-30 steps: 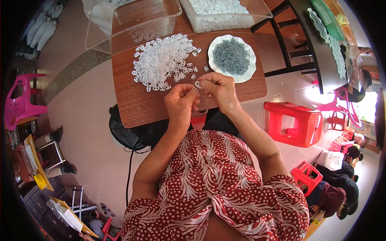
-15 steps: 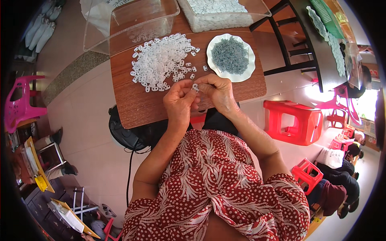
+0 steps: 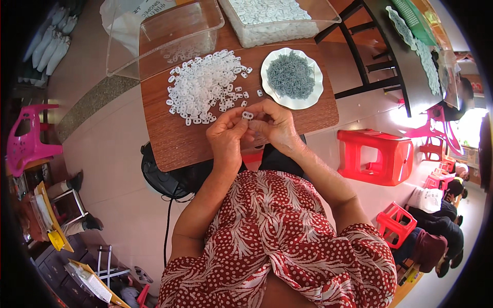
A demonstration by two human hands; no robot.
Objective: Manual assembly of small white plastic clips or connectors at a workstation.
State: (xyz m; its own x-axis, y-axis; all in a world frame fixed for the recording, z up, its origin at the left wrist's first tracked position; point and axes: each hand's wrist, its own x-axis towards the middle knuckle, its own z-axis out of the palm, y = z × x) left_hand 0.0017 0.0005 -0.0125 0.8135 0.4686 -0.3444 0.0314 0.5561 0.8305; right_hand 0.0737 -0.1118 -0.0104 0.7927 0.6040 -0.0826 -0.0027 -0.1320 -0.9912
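A small white plastic piece with two holes [image 3: 247,115] is pinched at the fingertips of my left hand [image 3: 227,134] and my right hand [image 3: 278,126], which meet over the table's near edge. Both hands are closed; anything smaller between their fingers is too hidden to make out. Just beyond them lies a heap of similar white two-hole pieces [image 3: 203,84], several scattered loose at its right side. To the right of the heap stands a white scalloped plate [image 3: 317,87] holding a mound of small grey-blue rod-like parts [image 3: 290,75].
A clear plastic bin [image 3: 179,38] stands at the back left of the wooden table [image 3: 177,149]. Another clear bin full of white pieces [image 3: 272,25] is beside it. A red stool [image 3: 375,156] is on the right, a black bag [image 3: 162,172] under the table's left side.
The white piece between my fingertips has turned, so its two holes now lie side by side facing up. My hands stay together in nearly the same place; the view has shifted slightly.
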